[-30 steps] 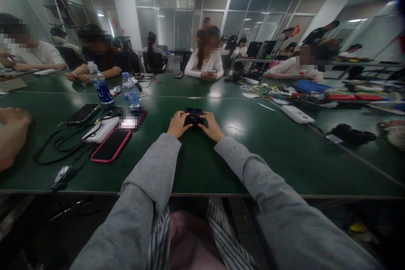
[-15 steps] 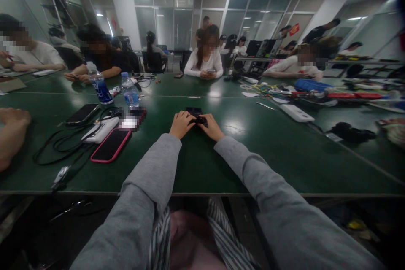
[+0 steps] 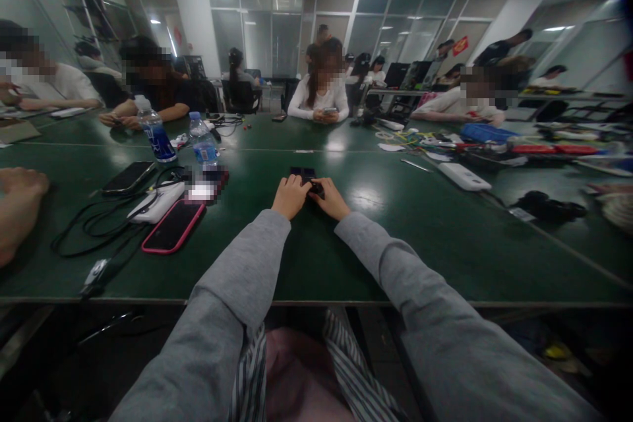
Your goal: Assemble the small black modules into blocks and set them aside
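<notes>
My left hand [image 3: 291,196] rests in the middle of the green table [image 3: 316,264], its fingers curled over a small black object [image 3: 315,188] of a kind I cannot make out. From the other side my right hand [image 3: 330,198] grips the same object, thumb and fingers bent around it. Both hands cover most of it, and their fingertips nearly meet. Just beyond them lies a flat, dark rectangular piece [image 3: 302,172]; whether it is joined to the black object I cannot tell.
To the left lie a pink-edged phone [image 3: 174,227], a black phone [image 3: 129,178], a white power strip [image 3: 157,203] with cables, and two water bottles [image 3: 202,142]. Another power strip [image 3: 463,177] and a black bundle [image 3: 548,206] lie right. A person's hand [image 3: 20,204] is at far left; others sit opposite.
My left hand has shifted slightly to the right, closer to my right hand, over the black object. My right hand stays almost where it was.
</notes>
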Tool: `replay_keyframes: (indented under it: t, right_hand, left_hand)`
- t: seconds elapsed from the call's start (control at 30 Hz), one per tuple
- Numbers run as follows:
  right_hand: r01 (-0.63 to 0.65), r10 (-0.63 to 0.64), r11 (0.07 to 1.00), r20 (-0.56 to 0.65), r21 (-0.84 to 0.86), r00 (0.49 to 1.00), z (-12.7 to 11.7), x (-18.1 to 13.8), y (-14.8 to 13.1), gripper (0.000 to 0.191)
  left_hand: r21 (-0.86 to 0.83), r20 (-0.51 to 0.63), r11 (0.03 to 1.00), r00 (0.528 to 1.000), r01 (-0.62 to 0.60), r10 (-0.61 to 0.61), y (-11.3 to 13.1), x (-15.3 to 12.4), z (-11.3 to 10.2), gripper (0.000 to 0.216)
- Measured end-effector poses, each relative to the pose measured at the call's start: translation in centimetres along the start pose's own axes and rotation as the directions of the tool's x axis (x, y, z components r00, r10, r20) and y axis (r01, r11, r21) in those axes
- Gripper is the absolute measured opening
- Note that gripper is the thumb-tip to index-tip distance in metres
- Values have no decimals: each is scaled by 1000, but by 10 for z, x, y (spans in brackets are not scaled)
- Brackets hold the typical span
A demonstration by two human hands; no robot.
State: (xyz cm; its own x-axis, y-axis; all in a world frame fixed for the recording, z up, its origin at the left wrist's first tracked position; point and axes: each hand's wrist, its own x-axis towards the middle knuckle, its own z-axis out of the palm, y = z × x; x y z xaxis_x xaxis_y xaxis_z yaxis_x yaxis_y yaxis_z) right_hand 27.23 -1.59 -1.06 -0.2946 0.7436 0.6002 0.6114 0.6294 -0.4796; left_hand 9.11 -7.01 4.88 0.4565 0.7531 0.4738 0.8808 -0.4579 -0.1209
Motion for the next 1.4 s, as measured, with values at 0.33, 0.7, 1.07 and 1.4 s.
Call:
replay_keyframes:
  t: [0.33, 0.7, 1.07, 1.4]
  right_hand:
    - [30, -29, 1000, 11, -8, 1000, 1, 0, -1, 39]
    - [45, -45, 999, 34, -12, 998, -1, 0, -5, 41]
    - [44, -43, 999, 40, -21, 998, -1, 0, -6, 41]
    - [44, -43, 999, 47, -13, 998, -1, -1, -5, 42]
  left_hand:
    - [-4, -5, 996, 996, 91, -91, 7, -1, -3, 25]
    - [-32, 12, 991, 992, 127, -127, 4, -1, -3, 25]
    - [-41, 20, 991, 992, 127, -126, 4, -1, -7, 23]
    - [-19, 4, 990, 990, 138, -138, 3, 0, -4, 21]
